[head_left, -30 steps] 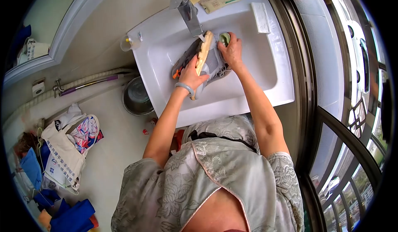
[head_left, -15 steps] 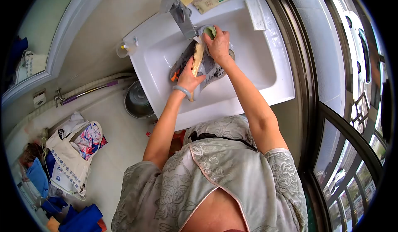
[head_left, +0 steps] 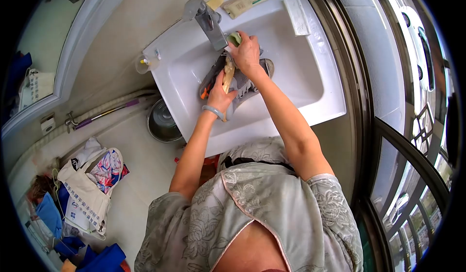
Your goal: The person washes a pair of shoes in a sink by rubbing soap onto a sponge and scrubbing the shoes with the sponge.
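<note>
In the white sink, my left hand [head_left: 221, 97], with a grey bangle at its wrist, grips a grey sneaker by its long, yellowed sole [head_left: 228, 73]. The sole is turned up on edge, below the chrome faucet [head_left: 210, 28]. Fingers closed, my right hand [head_left: 246, 56] holds a small pale-green object [head_left: 235, 39] close to the sole's upper end; its kind is unclear. Grey mesh and laces [head_left: 241, 81] show beneath my right hand. Left of the sole lies a dark grey shoe part with an orange patch [head_left: 204, 93]. Overlap hides how the shoe parts join.
A pale tube [head_left: 250, 1] with a green cap lies on the back rim of the sink [head_left: 335, 99]. A white bar-like piece [head_left: 297, 17] rests on the right rim. A clear cup [head_left: 142, 64] is at the left corner, and a metal basin [head_left: 165, 121] stands below.
My right hand has moved slightly left and down with the pale-green object, nearer the faucet spout. The sole in my left hand has shifted slightly down and left.
</note>
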`<state>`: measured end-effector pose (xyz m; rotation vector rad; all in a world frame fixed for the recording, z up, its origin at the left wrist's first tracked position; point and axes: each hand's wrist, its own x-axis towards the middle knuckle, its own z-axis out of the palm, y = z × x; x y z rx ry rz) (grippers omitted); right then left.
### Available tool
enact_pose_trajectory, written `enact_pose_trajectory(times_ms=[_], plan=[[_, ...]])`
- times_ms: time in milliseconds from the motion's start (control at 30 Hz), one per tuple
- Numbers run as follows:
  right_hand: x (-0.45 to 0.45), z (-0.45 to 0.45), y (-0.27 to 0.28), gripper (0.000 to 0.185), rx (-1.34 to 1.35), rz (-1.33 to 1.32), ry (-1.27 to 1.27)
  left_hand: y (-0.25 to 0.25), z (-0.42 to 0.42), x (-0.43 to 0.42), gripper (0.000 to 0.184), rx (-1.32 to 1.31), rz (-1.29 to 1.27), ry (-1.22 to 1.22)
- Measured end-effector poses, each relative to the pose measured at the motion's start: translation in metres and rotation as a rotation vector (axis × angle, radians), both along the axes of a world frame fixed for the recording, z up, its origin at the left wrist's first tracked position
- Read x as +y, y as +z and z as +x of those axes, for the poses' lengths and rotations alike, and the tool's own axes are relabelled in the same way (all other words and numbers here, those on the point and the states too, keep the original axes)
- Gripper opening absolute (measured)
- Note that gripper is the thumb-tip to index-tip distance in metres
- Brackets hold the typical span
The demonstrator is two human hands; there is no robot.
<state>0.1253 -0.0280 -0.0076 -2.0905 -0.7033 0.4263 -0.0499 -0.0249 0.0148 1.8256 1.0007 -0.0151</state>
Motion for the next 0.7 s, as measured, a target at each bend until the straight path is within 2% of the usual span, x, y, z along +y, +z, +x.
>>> enact_pose_trajectory(times_ms=[67, 133, 167, 200, 267, 333, 400, 467, 533, 600, 667, 700], plan=[[0.005, 0.018, -0.001, 0.057, 0.08, -0.046, -0.09, 0.008, -0.004, 0.008, 0.085, 0.016, -0.022, -0.012], [-0.001, 0.053, -0.001, 0.059, 0.234, -0.192, 0.156, 0.011, -0.012, 0.016, 0.081, 0.027, -0.045, -0.019], [-0.002, 0.068, -0.004, 0.064, 0.269, -0.206, 0.222, 0.011, -0.022, 0.021, 0.079, -0.06, -0.13, -0.039], [-0.007, 0.079, -0.004, 0.064, 0.269, -0.202, 0.217, 0.011, -0.03, 0.025, 0.076, -0.144, -0.217, -0.06], [-0.014, 0.094, -0.002, 0.067, 0.587, -0.24, 0.373, 0.018, -0.033, 0.033, 0.075, -0.166, -0.239, -0.118], [-0.021, 0.096, -0.003, 0.068, 0.66, -0.273, 0.397, 0.017, -0.033, 0.039, 0.076, -0.153, -0.441, -0.071], [-0.036, 0.094, -0.002, 0.067, 0.985, -0.252, 0.358, -0.006, -0.041, 0.045, 0.075, -0.148, -0.492, -0.051], [-0.053, 0.087, -0.011, 0.067, 1.082, -0.237, 0.315, -0.015, -0.037, 0.056, 0.075, -0.15, -0.544, -0.041], [-0.071, 0.075, -0.011, 0.064, 1.252, -0.038, 0.118, -0.012, -0.031, 0.065, 0.072, -0.125, -0.617, -0.034], [-0.079, 0.058, -0.012, 0.058, 1.192, -0.052, 0.033, -0.015, -0.03, 0.072, 0.069, -0.131, -0.663, -0.025], [-0.085, 0.039, -0.021, 0.052, 1.225, 0.198, -0.084, -0.019, -0.03, 0.079, 0.068, -0.12, -0.773, 0.032], [-0.089, 0.029, -0.023, 0.048, 1.185, 0.238, -0.156, -0.026, -0.033, 0.084, 0.067, -0.135, -0.831, 0.033]])
